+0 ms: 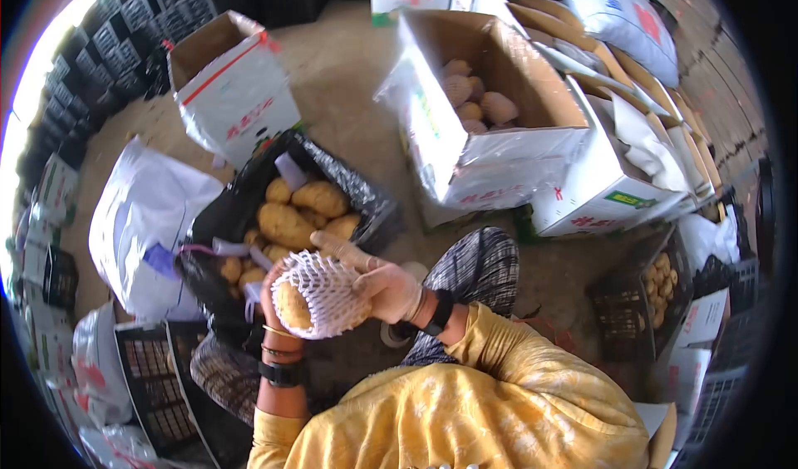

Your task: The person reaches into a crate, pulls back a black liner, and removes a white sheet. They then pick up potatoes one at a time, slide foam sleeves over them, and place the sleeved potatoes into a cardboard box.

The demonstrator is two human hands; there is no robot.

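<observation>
Nearest to the camera is the yellow shirt (465,402) of the person, and from it both forearms come forward, each with a dark band at the wrist. The two hands meet in front of the chest around one fruit (293,305) that sits partly inside a white foam net sleeve (326,293). The left hand (273,296) is closed under and behind the fruit, on the side where the yellow skin is bare. The right hand (384,284), in a thin glove, lies on the net from the other side, its fingers spread over the mesh and one finger pointing toward the bag beyond. So the fruit lies between the two palms, its long axis running roughly from left hand to right hand, the open mouth of the net facing the left hand.

Just beyond the hands stands a black bag (366,199) in a crate, full of bare yellow fruit. To its left leans a white sack (141,211). Farther away, an open carton (515,78) holds several fruits already in nets, and another carton (233,87) stands near the back.
</observation>
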